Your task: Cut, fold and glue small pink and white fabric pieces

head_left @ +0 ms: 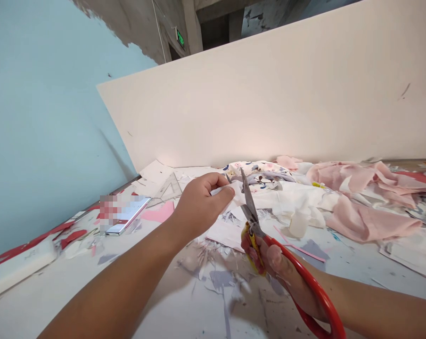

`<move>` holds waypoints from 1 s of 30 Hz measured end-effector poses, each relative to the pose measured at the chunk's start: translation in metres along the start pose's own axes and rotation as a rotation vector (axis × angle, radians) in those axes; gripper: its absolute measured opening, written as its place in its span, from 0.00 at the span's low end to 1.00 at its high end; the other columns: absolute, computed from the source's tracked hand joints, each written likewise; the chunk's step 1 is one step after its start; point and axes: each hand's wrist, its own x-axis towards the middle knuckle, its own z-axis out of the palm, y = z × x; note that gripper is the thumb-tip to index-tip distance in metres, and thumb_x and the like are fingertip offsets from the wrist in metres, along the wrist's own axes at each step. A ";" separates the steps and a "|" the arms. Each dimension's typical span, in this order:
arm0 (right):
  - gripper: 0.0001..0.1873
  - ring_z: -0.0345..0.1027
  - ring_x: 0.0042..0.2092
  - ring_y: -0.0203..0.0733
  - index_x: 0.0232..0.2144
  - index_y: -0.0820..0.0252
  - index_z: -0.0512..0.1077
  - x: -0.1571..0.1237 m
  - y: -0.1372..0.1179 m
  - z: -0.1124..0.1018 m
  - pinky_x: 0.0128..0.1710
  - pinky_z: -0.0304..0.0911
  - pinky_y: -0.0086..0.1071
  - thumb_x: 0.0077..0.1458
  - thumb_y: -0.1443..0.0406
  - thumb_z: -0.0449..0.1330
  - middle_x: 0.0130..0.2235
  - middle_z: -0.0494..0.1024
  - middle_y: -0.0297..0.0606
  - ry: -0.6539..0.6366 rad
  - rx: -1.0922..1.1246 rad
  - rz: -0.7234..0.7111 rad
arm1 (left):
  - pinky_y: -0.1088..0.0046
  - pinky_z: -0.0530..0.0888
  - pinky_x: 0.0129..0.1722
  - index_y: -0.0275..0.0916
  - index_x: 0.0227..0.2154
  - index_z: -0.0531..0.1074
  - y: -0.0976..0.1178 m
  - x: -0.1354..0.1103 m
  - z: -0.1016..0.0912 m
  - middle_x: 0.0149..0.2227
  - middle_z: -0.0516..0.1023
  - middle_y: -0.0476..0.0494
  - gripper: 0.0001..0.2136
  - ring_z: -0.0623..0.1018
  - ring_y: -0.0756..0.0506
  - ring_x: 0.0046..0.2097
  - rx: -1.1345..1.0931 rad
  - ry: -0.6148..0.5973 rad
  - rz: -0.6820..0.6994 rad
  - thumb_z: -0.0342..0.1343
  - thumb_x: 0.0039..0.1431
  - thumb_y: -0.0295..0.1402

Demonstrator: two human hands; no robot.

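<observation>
My left hand (202,202) pinches a small white piece of fabric (234,194) between thumb and fingers, held above the table. My right hand (280,268) grips red-and-yellow-handled scissors (250,207); the blades point up and away, right beside the pinched piece. The blades look nearly closed at the white piece's edge. Small white and grey offcuts (216,273) lie scattered on the white table (184,310) under both hands.
Pink fabric (368,202) and floral-print fabric (258,169) are heaped at the right and back. A phone (128,216) lies at the left near a clear set square (168,188) and paper sheets. A tall beige board (269,94) stands behind; a blue wall at left.
</observation>
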 end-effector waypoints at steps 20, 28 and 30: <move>0.24 0.46 0.28 0.39 0.23 0.55 0.52 0.001 0.002 0.001 0.29 0.48 0.34 0.54 0.43 0.38 0.26 0.54 0.30 0.007 0.007 0.017 | 0.80 0.57 0.17 0.40 0.22 0.64 0.002 -0.001 0.000 0.15 0.60 0.57 0.08 0.57 0.55 0.18 0.008 -0.006 -0.011 0.52 0.50 0.38; 0.22 0.46 0.28 0.40 0.23 0.54 0.52 0.002 0.005 0.002 0.30 0.50 0.35 0.55 0.45 0.37 0.26 0.55 0.30 0.038 -0.028 0.041 | 0.80 0.57 0.18 0.40 0.21 0.64 0.003 -0.001 0.000 0.15 0.59 0.57 0.08 0.57 0.55 0.18 0.002 -0.008 -0.013 0.52 0.50 0.37; 0.23 0.47 0.28 0.40 0.23 0.54 0.52 0.002 0.004 0.002 0.30 0.51 0.36 0.54 0.44 0.37 0.26 0.55 0.31 0.041 -0.045 0.035 | 0.79 0.57 0.18 0.40 0.21 0.65 0.003 -0.001 0.000 0.15 0.59 0.57 0.08 0.58 0.55 0.18 0.001 -0.007 -0.013 0.51 0.50 0.37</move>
